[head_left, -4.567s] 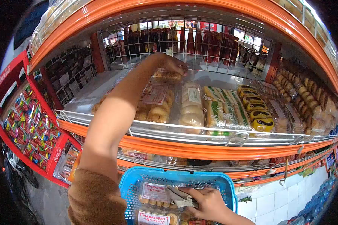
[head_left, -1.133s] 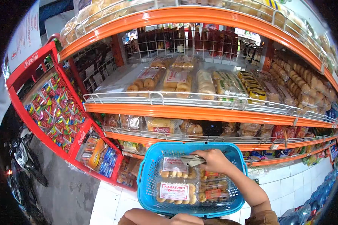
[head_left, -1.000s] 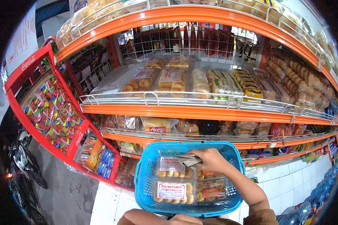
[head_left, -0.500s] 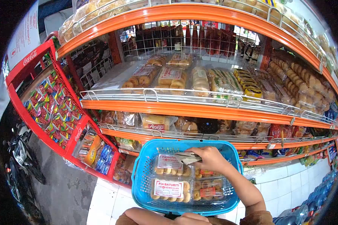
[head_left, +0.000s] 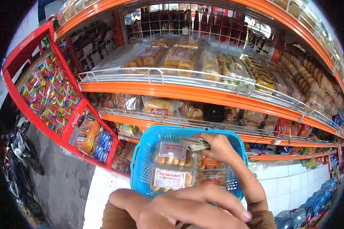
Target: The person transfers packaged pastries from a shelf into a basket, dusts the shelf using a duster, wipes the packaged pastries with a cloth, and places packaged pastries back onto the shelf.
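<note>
In the basket, my right hand (head_left: 218, 147) pinches a folded grey-beige item (head_left: 195, 144), possibly banknotes or cloth. Beneath my hands, the blue basket (head_left: 137, 168) holds clear packs of pastries, two with white and red labels, among them an upper pack (head_left: 172, 150) and a lower pack (head_left: 170, 179). My left hand (head_left: 191, 206) crosses the basket's near side, fingers stretched to the right and nothing visible in them. It hides the basket's front rim and part of the lower packs.
Orange-edged shelves (head_left: 195, 91) with wire rails hold packed breads and pastries (head_left: 177, 59). On the left stands a red rack (head_left: 70, 128) of small colourful packets, near parked motorbikes (head_left: 23, 152). Blue-tinted bottles (head_left: 313, 204) line the lower right, beside white tiles (head_left: 277, 187).
My left hand has risen from the bottom edge and its fingers now reach over the basket. The basket and shelves sit higher in view. My right hand keeps its hold on the folded item.
</note>
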{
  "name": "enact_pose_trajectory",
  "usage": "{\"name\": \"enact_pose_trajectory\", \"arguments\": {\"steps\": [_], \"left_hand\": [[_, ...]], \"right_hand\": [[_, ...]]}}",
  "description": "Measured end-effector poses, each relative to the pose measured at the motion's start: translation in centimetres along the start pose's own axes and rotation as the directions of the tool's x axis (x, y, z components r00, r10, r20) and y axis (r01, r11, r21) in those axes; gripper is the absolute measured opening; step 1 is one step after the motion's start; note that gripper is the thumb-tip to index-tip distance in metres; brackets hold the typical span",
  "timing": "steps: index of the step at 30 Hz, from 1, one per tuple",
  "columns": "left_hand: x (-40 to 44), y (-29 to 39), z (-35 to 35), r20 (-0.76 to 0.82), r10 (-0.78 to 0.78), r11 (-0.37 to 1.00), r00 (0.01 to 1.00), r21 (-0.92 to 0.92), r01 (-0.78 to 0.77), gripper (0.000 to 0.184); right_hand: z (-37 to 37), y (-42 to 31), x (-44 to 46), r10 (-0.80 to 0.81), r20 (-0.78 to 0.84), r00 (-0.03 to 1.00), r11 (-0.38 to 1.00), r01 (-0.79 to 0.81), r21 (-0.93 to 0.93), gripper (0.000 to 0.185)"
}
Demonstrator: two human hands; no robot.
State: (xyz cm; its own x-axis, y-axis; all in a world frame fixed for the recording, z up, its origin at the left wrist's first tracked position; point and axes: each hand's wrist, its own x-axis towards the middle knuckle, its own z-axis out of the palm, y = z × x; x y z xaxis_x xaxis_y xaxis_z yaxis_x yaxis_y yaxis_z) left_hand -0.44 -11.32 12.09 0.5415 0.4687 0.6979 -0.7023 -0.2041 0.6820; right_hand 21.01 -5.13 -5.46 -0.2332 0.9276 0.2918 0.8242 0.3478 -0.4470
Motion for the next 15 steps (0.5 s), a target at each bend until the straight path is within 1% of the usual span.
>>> {"name": "enact_pose_trajectory", "arguments": {"steps": [2,6,8,12,13,15], "left_hand": [[0.2,0.1,-0.3,-0.02,-0.008,1.0,1.0,0.006,0.008,0.018],[-0.7,0.5,-1.2,-0.045,-0.019,1.0,0.999,0.012,0.019,0.019],[-1.2,0.6,-1.3,-0.057,-0.023,1.0,0.998,0.019,0.024,0.019],[-0.2,0.2,-1.4,-0.079,-0.032,0.998,0.996,0.049,0.036,0.02],[-0.4,0.4,-1.7,-0.081,-0.034,0.998,0.996,0.057,0.038,0.02],[0.0,0.2,-1.8,-0.082,-0.038,0.997,0.996,0.068,0.043,0.021]], "right_hand": [[0.0,-0.1,0.0,-0.025,-0.008,1.0,1.0,0.025,0.018,0.045],[-0.1,0.0,-0.1,0.025,0.014,1.0,0.999,-0.025,0.032,0.045],[0.1,0.4,-0.1,-0.031,-0.022,0.999,0.999,0.031,0.025,0.047],[0.0,0.2,0.0,-0.058,-0.044,0.997,0.998,0.059,0.031,0.046],[-0.1,0.1,0.0,-0.026,-0.022,0.999,0.999,0.027,0.029,0.046],[0.0,0.2,0.0,-0.028,-0.026,0.999,0.999,0.029,0.04,0.046]]}}
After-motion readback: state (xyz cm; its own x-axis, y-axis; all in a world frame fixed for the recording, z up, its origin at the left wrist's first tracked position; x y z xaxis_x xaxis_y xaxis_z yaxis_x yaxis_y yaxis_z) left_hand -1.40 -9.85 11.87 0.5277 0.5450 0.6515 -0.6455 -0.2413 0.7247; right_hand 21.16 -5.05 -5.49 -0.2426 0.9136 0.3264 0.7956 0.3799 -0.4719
